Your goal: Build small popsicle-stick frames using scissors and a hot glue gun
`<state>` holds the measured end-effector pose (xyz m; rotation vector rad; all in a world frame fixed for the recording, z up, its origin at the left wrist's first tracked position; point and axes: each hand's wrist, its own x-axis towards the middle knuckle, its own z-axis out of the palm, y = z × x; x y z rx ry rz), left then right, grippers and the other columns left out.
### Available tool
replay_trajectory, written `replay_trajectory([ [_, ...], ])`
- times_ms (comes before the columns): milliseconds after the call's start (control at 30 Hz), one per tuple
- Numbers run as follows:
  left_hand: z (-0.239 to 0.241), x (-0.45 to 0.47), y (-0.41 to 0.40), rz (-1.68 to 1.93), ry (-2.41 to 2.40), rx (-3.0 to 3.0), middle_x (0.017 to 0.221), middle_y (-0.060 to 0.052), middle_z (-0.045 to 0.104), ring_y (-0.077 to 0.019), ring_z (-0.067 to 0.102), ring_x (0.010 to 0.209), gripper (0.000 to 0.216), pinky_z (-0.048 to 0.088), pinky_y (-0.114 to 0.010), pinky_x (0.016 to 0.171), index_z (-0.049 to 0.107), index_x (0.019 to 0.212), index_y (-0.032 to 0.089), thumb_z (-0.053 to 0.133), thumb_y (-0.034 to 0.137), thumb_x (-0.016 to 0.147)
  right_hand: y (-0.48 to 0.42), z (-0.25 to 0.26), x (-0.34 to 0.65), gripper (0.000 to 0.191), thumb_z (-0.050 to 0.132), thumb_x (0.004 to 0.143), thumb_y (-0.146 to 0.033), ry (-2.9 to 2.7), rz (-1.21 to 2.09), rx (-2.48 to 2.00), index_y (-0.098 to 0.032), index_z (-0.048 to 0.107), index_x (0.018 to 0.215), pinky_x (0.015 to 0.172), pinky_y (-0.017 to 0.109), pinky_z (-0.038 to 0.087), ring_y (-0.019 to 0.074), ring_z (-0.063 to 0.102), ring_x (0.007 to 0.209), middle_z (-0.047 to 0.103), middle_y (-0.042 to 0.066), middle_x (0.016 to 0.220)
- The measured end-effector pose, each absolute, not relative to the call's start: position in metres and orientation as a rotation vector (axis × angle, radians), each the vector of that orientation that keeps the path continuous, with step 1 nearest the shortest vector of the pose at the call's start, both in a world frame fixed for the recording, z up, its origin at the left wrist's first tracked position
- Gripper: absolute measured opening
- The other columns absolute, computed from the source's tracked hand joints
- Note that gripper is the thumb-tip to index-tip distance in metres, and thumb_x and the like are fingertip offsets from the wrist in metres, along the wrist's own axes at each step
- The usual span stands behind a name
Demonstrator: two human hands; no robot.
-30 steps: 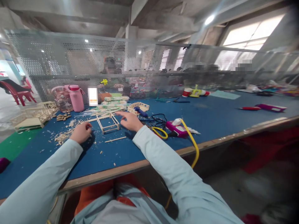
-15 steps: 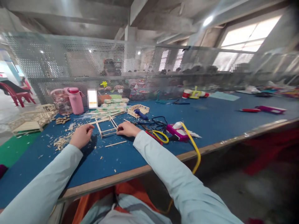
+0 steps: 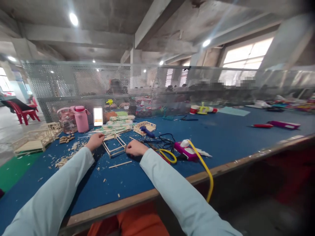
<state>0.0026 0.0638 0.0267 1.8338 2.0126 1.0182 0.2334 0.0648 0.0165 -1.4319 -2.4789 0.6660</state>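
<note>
A small open frame of thin wooden sticks (image 3: 117,151) stands on the blue table in front of me. My right hand (image 3: 136,148) is closed, its fingertips pinching the frame's right side. At the frame's far left corner is my left hand (image 3: 95,141), fingers pressed together; whatever they hold is too small to make out. One loose stick (image 3: 120,164) lies on the near side of the frame. Behind it is a pile of wooden sticks (image 3: 120,123). A blue glue gun (image 3: 147,131) rests against a finished-looking wooden stick tray (image 3: 140,127).
Finished wooden pieces (image 3: 31,142) stand at the left, beside a pink bottle (image 3: 81,119) and peanuts (image 3: 66,139). Wood scraps (image 3: 62,161) litter the table (image 3: 93,196). Right of my hand lie black cables (image 3: 164,141), yellow-handled scissors (image 3: 169,156) and a purple packet (image 3: 185,151). A perforated screen (image 3: 81,78) borders the back.
My left hand has moved away from me and inward to the frame's far left corner. My right hand stays at the frame's right side. The view has tilted up.
</note>
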Motion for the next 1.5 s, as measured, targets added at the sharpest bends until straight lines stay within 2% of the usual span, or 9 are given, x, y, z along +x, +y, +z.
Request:
replay_trajectory([
  [300, 0.020, -0.013, -0.005, 0.978, 1.879, 1.680, 0.069, -0.004, 0.068, -0.0186, 0.064, 0.061, 0.036, 0.045, -0.024, 0.054, 0.062, 0.087, 0.018, 0.041, 0.046, 0.078, 0.090, 0.021, 0.238, 0.039, 0.044, 0.076, -0.007, -2.191, 0.551, -1.475, -0.013, 0.061, 0.111, 0.057, 0.019, 0.042, 0.0113, 0.060, 0.060, 0.069, 0.005, 0.072],
  [400, 0.025, -0.014, -0.010, 0.932, 1.992, 1.827, 0.065, -0.003, 0.067, -0.0172, 0.061, 0.054, 0.035, 0.043, -0.024, 0.054, 0.062, 0.083, 0.019, 0.039, 0.045, 0.079, 0.089, 0.027, 0.245, 0.027, 0.045, 0.082, -0.019, -2.145, 0.467, -1.487, -0.012, 0.065, 0.099, 0.062, 0.019, 0.042, 0.0128, 0.061, 0.068, 0.069, 0.008, 0.076],
  [567, 0.029, -0.002, 0.018, 0.917, 2.087, 1.922, 0.074, -0.005, 0.068, -0.0176, 0.061, 0.063, 0.038, 0.041, -0.024, 0.059, 0.063, 0.098, 0.016, 0.035, 0.035, 0.082, 0.078, 0.023, 0.243, 0.041, 0.041, 0.085, -0.046, -2.283, 0.697, -1.476, -0.012, 0.062, 0.075, 0.045, 0.022, 0.037, 0.0098, 0.048, 0.038, 0.058, 0.002, 0.049],
  [700, 0.020, 0.007, 0.025, 0.910, 2.057, 1.938, 0.070, -0.005, 0.068, -0.0189, 0.061, 0.065, 0.037, 0.041, -0.025, 0.060, 0.066, 0.092, 0.015, 0.038, 0.036, 0.081, 0.082, 0.011, 0.233, 0.027, 0.044, 0.086, -0.034, -2.101, 0.916, -1.346, -0.014, 0.054, 0.101, 0.041, 0.019, 0.034, 0.0082, 0.047, 0.039, 0.055, -0.003, 0.053],
  [800, 0.017, 0.007, 0.012, 0.928, 2.075, 1.931, 0.073, -0.006, 0.069, -0.0197, 0.061, 0.064, 0.039, 0.041, -0.026, 0.061, 0.067, 0.084, 0.017, 0.037, 0.042, 0.081, 0.089, 0.011, 0.232, 0.040, 0.048, 0.084, -0.029, -1.922, 0.779, -1.299, -0.014, 0.042, 0.121, 0.049, 0.019, 0.039, 0.0088, 0.051, 0.049, 0.059, -0.002, 0.066],
  [1000, 0.015, 0.002, -0.008, 0.851, 1.929, 1.893, 0.074, -0.005, 0.069, -0.0172, 0.057, 0.054, 0.045, 0.041, -0.026, 0.054, 0.062, 0.089, 0.016, 0.046, 0.055, 0.074, 0.070, 0.027, 0.254, 0.020, 0.058, 0.074, -0.030, -2.350, 0.512, -1.151, -0.012, 0.065, 0.074, 0.058, 0.020, 0.036, 0.0098, 0.049, 0.060, 0.058, 0.000, 0.064],
  [1133, 0.009, 0.002, -0.006, 0.775, 1.933, 1.987, 0.071, -0.005, 0.066, -0.0203, 0.059, 0.065, 0.043, 0.041, -0.026, 0.057, 0.064, 0.085, 0.016, 0.067, 0.048, 0.057, 0.044, 0.024, 0.263, 0.025, 0.068, 0.065, -0.031, -2.723, 0.617, -1.089, -0.014, 0.070, 0.084, 0.055, 0.020, 0.034, 0.0103, 0.050, 0.059, 0.061, 0.000, 0.067],
  [1267, 0.002, 0.006, 0.001, 0.722, 1.980, 2.084, 0.077, -0.006, 0.067, -0.0209, 0.060, 0.072, 0.022, 0.041, -0.027, 0.063, 0.066, 0.077, 0.018, 0.063, 0.036, 0.064, 0.033, 0.017, 0.255, 0.032, 0.064, 0.072, -0.035, -2.698, 0.339, -1.100, -0.019, 0.069, 0.100, 0.063, 0.021, 0.036, 0.0132, 0.055, 0.071, 0.064, 0.004, 0.082],
  [1500, -0.004, 0.014, 0.005, 0.913, 1.822, 2.056, 0.071, -0.003, 0.066, -0.0184, 0.059, 0.069, 0.018, 0.041, -0.027, 0.066, 0.061, 0.069, 0.019, 0.054, 0.036, 0.071, 0.031, 0.011, 0.244, 0.009, 0.062, 0.075, -0.020, -2.718, 0.218, -0.952, -0.016, 0.071, 0.076, 0.065, 0.020, 0.037, 0.0122, 0.055, 0.073, 0.064, 0.005, 0.081],
])
